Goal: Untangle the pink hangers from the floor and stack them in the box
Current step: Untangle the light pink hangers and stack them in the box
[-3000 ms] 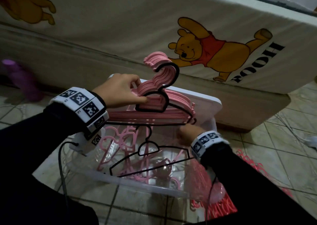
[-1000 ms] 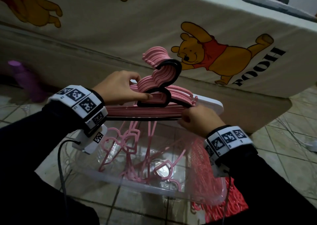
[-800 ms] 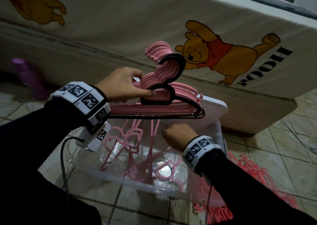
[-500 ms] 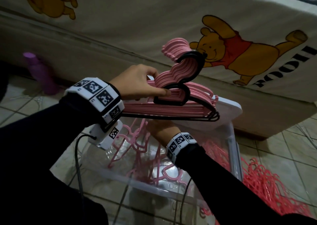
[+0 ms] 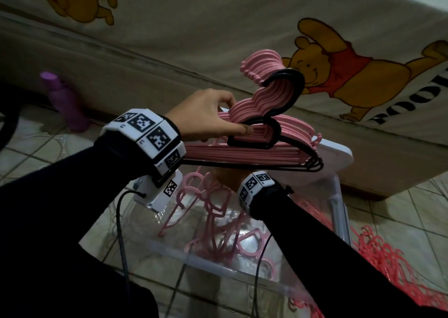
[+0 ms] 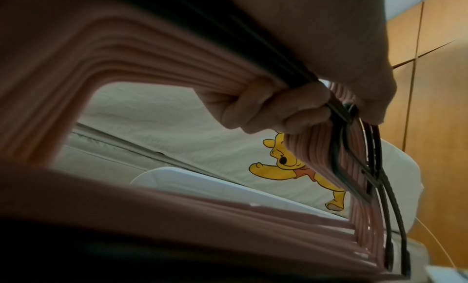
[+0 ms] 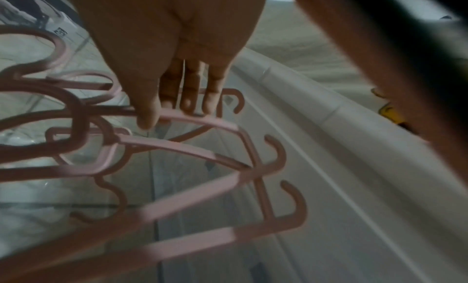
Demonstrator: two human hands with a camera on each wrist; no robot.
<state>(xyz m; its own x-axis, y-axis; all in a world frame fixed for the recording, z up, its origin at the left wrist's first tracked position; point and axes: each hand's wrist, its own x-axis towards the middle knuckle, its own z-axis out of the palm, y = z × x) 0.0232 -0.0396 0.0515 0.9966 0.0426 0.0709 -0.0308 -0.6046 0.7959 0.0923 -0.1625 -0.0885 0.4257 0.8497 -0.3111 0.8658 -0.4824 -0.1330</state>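
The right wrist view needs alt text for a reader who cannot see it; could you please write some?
Seen from the wrist, the right hand reaches down into a clear plastic box, its fingers touching one of several loose pink hangers lying tangled inside. It is slightly blurred, so whether the grip has closed is unclear. A dark, blurred edge of a bundle crosses the top right corner.

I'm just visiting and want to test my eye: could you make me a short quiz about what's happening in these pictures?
1. True or false: the left hand grips a neat stack of hangers above the box.
2. Where is the right hand? A) on the purple bottle B) down inside the box, touching loose hangers C) on the bed sheet
3. What lies on the floor right of the box?

Key: 1 true. 2 B. 3 A tangled heap of hangers.
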